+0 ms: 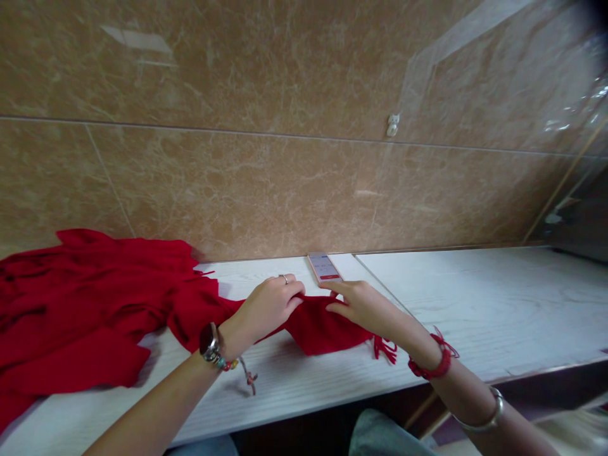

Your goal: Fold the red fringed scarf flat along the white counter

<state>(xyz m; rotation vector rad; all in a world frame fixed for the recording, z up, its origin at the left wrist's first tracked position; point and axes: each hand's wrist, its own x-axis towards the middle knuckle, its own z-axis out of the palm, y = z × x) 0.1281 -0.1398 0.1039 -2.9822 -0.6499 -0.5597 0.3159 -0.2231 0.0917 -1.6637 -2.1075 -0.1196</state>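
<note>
A red scarf (327, 332) with a tasselled end (384, 349) stretches across the white tabletop, its left part running into a heap of red cloth. My left hand (273, 301), with a ring, a watch and a beaded bracelet, pinches the scarf's upper edge. Just right of it, my right hand (354, 303) holds the same edge between thumb and fingers. Below both hands the fabric hangs down to the table. The right wrist wears a red braided cord and, farther up, a silver bangle.
The large heap of red cloth (85, 304) covers the left of the white table (475, 310). A phone (324, 268) with a lit screen lies behind my hands. Tan marbled tiles (237, 190) rise along the back, with a small white figure (392, 125) stuck on them.
</note>
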